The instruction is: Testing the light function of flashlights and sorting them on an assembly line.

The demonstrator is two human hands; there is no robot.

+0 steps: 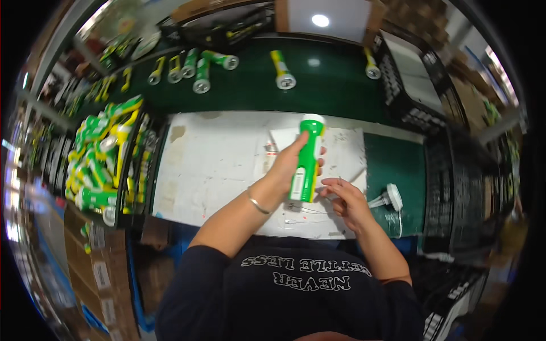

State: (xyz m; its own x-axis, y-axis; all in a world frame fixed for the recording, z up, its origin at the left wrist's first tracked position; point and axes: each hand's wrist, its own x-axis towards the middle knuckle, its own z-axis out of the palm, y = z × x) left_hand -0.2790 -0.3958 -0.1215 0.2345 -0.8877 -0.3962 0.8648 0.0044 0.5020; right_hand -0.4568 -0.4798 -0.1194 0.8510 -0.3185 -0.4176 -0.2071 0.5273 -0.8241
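A flashlight with a green body, a white head and a yellow side strip is gripped in my left hand. It stands nearly upright in the picture, white head at the far end, over the white work board. My right hand is just right of the flashlight's near end, its fingers loosely bent and apart; I see nothing in them. To the right of that hand lies a white plug-in charger. A thin white cable runs across the board beneath both hands.
A black crate heaped with green, white and yellow flashlights stands at left. More flashlights, including one yellow and white, lie along the green table. Black crates border the right side. Cardboard boxes stand below left.
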